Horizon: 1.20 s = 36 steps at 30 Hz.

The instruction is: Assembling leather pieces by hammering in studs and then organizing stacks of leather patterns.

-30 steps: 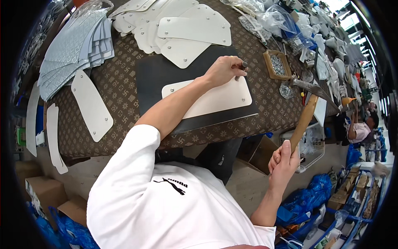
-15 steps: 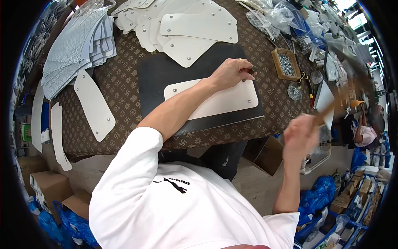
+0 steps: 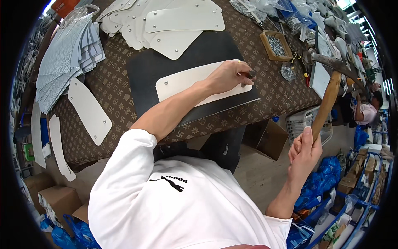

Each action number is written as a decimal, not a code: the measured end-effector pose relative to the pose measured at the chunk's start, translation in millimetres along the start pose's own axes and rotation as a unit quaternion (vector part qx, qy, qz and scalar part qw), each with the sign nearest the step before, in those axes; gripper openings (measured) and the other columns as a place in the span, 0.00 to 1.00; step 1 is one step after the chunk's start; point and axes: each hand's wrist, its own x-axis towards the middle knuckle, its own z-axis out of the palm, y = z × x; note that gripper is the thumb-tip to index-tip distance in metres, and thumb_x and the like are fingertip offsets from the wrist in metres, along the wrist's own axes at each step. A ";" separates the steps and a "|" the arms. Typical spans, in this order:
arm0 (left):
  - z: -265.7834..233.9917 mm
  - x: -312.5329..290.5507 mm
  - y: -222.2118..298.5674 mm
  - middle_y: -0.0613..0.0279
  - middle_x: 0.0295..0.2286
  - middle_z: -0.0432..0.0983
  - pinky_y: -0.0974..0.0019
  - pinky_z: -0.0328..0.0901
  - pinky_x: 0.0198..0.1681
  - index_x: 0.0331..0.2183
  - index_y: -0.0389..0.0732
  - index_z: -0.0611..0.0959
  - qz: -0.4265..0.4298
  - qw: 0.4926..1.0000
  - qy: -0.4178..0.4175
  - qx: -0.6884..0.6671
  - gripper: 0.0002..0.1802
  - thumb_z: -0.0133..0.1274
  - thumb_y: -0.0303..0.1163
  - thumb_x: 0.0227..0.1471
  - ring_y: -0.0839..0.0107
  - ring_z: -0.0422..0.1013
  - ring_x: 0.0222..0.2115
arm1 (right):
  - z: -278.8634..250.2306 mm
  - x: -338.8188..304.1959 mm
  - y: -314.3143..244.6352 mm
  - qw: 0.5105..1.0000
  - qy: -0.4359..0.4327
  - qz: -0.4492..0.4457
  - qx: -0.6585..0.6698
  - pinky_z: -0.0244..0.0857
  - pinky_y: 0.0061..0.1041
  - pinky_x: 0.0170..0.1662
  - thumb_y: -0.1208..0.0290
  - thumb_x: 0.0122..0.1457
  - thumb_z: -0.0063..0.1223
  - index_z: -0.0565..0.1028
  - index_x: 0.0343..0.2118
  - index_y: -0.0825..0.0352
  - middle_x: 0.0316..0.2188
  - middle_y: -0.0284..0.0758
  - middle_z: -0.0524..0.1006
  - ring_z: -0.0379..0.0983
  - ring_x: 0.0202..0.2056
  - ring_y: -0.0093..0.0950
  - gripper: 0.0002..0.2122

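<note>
My left hand (image 3: 228, 78) is closed round a short dark metal punch (image 3: 252, 73), over the right end of a white curved panel (image 3: 182, 81). A metal rivet (image 3: 243, 85) shows at that end, just below my fingers; another rivet (image 3: 166, 83) sits at the panel's left end. The panel lies on a black mat (image 3: 141, 70), partly hidden by my left forearm. Off the table's right side, my right hand (image 3: 304, 149) grips the wooden handle of a hammer (image 3: 327, 103). Its metal head is up, well apart from the punch.
Riveted white panels (image 3: 182, 20) are piled behind the mat, and one white panel (image 3: 90, 111) lies to its left. Patterned grey sheets (image 3: 68, 58) are stacked at far left. A box of small metal fasteners (image 3: 277, 45) and pliers (image 3: 306, 72) are at right.
The hammer, blurred by motion before, now shows sharply with its head raised. My left hand and the punch have come closer to the rivet at the panel's near right corner. The whole view has shifted.
</note>
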 end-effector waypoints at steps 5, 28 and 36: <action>7.9 -7.2 -4.5 0.57 0.30 0.80 0.66 0.72 0.36 0.37 0.32 0.85 0.036 0.999 0.030 0.022 0.08 0.63 0.23 0.53 0.69 0.79 0.30 | -25.2 -9.4 -36.1 0.965 -0.042 -0.215 0.147 0.42 0.15 0.13 0.62 0.72 0.47 0.64 0.29 0.61 0.16 0.24 0.61 0.50 0.12 0.12 0.13; -95.3 -122.0 74.4 0.42 0.44 0.74 0.53 0.71 0.46 0.55 0.33 0.73 -0.262 0.831 0.014 0.491 0.39 0.69 0.44 0.47 0.49 0.76 0.44 | 73.3 61.1 98.7 0.981 -0.086 0.097 0.146 0.48 0.16 0.15 0.63 0.70 0.51 0.67 0.31 0.62 0.17 0.20 0.60 0.55 0.14 0.11 0.12; -139.3 -121.9 52.1 0.47 0.43 0.80 0.55 0.71 0.49 0.45 0.36 0.84 -0.306 0.840 0.038 0.445 0.31 0.74 0.43 0.40 0.52 0.76 0.48 | 102.3 102.3 130.2 0.990 -0.012 0.038 0.137 0.49 0.18 0.14 0.64 0.70 0.51 0.66 0.31 0.63 0.16 0.22 0.59 0.55 0.13 0.13 0.12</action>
